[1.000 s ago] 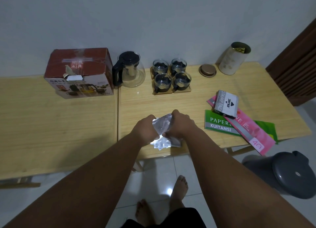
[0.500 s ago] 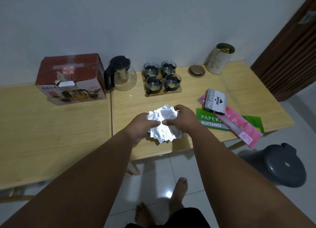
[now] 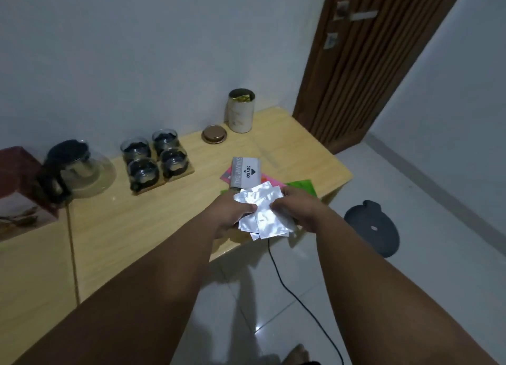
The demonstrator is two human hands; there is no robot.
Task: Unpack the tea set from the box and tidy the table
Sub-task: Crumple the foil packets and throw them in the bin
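Both hands hold a bunch of silver foil packets [image 3: 262, 214] above the table's front edge. My left hand [image 3: 232, 214] grips the bunch from the left, my right hand [image 3: 297, 210] from the right. On the wooden table [image 3: 131, 227] stand a glass teapot [image 3: 78, 170] with a black lid and several glass cups [image 3: 156, 159] on wooden coasters. The red tea set box [image 3: 16, 183] is cut off at the left edge.
A cream tin [image 3: 240, 109] stands open at the back, its round lid [image 3: 214, 134] beside it. A stamp pad box [image 3: 246, 171] lies on pink and green booklets [image 3: 299, 186]. A grey stool [image 3: 372, 226] and a black cable [image 3: 295, 296] are on the floor; a brown door [image 3: 364, 57] is at right.
The view swung right and the door came into sight. Both hands moved right with the foil packets, from the table's middle to its front edge near the booklets.
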